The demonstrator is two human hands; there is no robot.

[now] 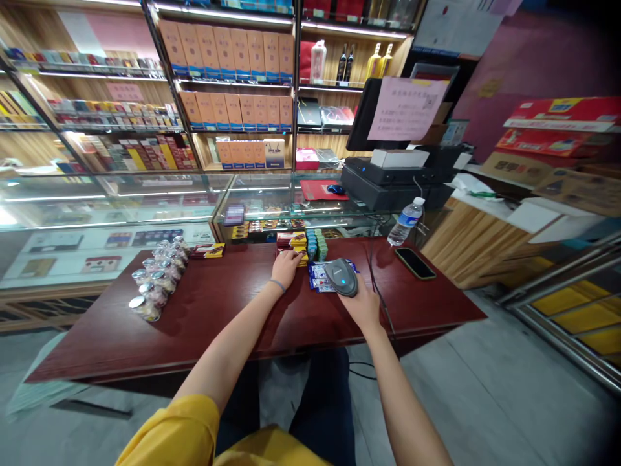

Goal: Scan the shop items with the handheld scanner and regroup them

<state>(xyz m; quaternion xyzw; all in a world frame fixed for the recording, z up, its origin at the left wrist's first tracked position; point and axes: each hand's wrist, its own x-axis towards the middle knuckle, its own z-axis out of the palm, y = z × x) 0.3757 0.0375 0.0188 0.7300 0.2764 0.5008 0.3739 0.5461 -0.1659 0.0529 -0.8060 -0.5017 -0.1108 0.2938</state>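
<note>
My right hand [363, 303] is wrapped round the handle of a grey barcode scanner [341, 277] with a small blue light on it. Under the scanner's head lie blue-and-white packets [317, 277]. My left hand [285, 268] has its fingers closed at the front edge of a stack of yellow-and-dark-red packets [290, 241]; part of the stack is hidden behind it. Directly right of that stack stand rows of teal and green small packs [317, 246]. Everything rests on a dark red wooden table [228, 310].
Several lidded jars [162, 275] line the table's left side, near more yellow-and-red packets [208, 250]. At the right are a water bottle [406, 222], a phone [415, 263] and a cable [378, 291]. Behind stand a glass display case [160, 200] and a monitor [363, 120].
</note>
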